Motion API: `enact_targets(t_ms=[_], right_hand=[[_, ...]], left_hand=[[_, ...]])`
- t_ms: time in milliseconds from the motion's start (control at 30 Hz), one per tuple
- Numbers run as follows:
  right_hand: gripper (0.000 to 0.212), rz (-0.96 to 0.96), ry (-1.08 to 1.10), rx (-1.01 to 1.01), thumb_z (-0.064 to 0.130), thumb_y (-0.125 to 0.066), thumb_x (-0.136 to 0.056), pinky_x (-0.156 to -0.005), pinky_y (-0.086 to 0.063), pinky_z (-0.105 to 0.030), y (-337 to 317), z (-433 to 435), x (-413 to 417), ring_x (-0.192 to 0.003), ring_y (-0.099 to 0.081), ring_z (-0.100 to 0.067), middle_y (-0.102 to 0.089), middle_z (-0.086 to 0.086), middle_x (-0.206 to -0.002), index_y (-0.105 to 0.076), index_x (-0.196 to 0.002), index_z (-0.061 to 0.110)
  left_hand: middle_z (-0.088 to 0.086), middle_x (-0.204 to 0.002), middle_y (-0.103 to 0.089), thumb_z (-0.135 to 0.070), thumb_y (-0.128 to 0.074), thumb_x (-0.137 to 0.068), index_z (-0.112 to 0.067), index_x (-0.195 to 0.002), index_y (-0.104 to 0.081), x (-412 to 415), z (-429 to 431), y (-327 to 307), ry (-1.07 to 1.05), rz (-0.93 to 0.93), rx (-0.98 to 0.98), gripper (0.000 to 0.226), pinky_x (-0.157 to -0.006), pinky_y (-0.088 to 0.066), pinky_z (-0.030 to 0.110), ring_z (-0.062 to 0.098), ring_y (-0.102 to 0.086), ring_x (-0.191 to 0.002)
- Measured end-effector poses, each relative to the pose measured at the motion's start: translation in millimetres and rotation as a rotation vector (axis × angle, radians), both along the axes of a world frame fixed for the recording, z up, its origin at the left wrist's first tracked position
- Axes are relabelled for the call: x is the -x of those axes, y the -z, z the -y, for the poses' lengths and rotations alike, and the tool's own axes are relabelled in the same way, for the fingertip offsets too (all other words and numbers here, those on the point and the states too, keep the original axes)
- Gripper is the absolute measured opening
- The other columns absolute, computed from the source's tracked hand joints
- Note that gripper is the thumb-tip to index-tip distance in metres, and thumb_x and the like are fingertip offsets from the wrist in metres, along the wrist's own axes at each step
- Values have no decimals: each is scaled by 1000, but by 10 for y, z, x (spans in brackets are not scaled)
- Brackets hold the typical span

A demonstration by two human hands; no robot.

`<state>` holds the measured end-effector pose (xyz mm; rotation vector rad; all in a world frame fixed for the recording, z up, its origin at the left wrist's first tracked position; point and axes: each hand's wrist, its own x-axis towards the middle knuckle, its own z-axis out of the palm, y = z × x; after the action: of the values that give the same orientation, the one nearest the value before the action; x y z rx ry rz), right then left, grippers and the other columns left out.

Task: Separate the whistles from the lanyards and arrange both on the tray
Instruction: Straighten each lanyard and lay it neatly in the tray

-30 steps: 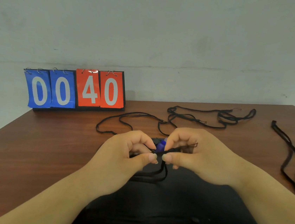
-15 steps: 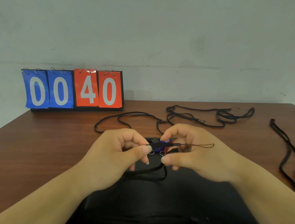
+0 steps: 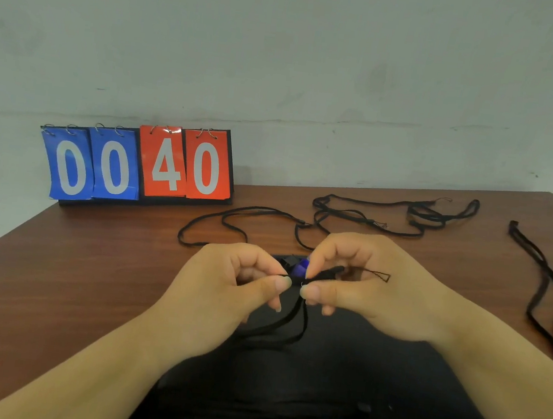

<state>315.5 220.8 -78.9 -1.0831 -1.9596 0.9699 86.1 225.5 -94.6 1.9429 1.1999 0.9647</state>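
Pinching a black cord lanyard [image 3: 326, 273] between thumb and forefinger of left hand [image 3: 232, 283] and right hand [image 3: 373, 289], over the near edge of the brown wooden table [image 3: 88, 274], small blue plastic whistle [image 3: 302, 268] peeking between. Thumbs drawn closer than half a second earlier.

whistle [image 3: 301, 268]: blue, only a bit showing
held lanyard [image 3: 290, 317]: plain black
loose lanyards [image 3: 370, 216]: plain black
side lanyard [image 3: 542, 284]: black, looks slightly brownish
tray [image 3: 334, 388]: black, no pattern
table [image 3: 52, 287]: reddish-brown, faint wood grain
left cards [image 3: 90, 164]: blue, white zeros
right cards [image 3: 185, 164]: orange-red, white 4 and 0
card stand [image 3: 145, 202]: black
wall [image 3: 319, 59]: pale grey-green, mottled with faint smudges
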Motion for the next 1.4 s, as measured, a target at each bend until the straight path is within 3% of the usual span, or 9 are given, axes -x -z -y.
enact_targets(t_ms=[133,267,433,533,667,867,1067,1200,1400], right_hand=[[6,-13,72,-2,12,-79,-86,-77,-61,-35,-22,-4,-13,-72,-74,-15,-78,-5,-84,-73,-88,12],[8,-89,221,64,9,-79,-86,-71,-59,-26,-46,-60,-72,-69,-74,-16,-78,-6,-77,-71,-85,7],[9,-138,349,227,7,-79,-85,-74,-63,-32,-31,-136,-139,-72,-71,-22,-79,-12,-78,-73,-85,2],[14,-25,309,342,9,-82,-84,-70,-61,-28,-12,-142,-155,-70,-70,-19,-79,-13,-82,-74,-89,-1],[13,315,179,393,18,-86,-80,-63,-54,-18,26,-127,-141,-62,-65,-10,-76,-5,-74,-79,-83,8],[6,649,-26,244,34,-79,-87,-74,-52,-14,50,-76,-56,-85,-68,5,-76,14,-92,-79,-91,29],[7,715,-129,199,32,-75,-90,-76,-53,-15,68,-44,-49,-85,-68,0,-75,9,-95,-77,-96,30],[15,677,-163,233,31,-78,-89,-76,-53,-15,38,-41,-86,-84,-67,0,-72,8,-94,-74,-103,34],[11,591,-103,160,41,-71,-92,-73,-48,-10,20,-32,-100,-85,-67,8,-73,27,-93,-77,-100,36]], left_hand=[[-1,-74,-78,-18,-76,-89,-23,-93,-76,45,-17,-41,0,42,32,6,-61,-52,16,3,-65,-58],[-5,-82,-79,-11,-81,-83,-23,-94,-77,214,-80,-132,-110,49,8,17,-70,-54,11,9,-74,-76],[-18,-85,-77,-19,-79,-86,-29,-89,-78,488,-188,-218,-265,-51,7,11,-75,-48,18,-4,-71,-81],[-13,-86,-79,-25,-80,-85,-29,-86,-80,600,-193,-236,-209,-141,121,5,-76,-47,23,-3,-71,-82],[-9,-85,-79,-26,-82,-84,-29,-84,-82,671,-178,-230,-6,-411,247,4,-80,-50,22,4,-73,-83],[-16,-80,-77,-25,-83,-85,-32,-81,-81,684,-164,-170,192,-681,283,9,-73,-51,13,0,-71,-75],[-24,-60,-65,-30,-86,-80,-33,-76,-80,680,-133,-147,233,-794,210,8,-57,-40,9,-5,-58,-58],[-15,-82,-72,-40,-84,-79,-41,-82,-80,720,-129,-159,243,-794,173,5,-64,-45,12,1,-63,-70],[-32,-96,-67,-46,-69,-92,-42,-96,-76,562,-97,-127,176,-654,2,9,-72,-47,8,-7,-65,-89]])
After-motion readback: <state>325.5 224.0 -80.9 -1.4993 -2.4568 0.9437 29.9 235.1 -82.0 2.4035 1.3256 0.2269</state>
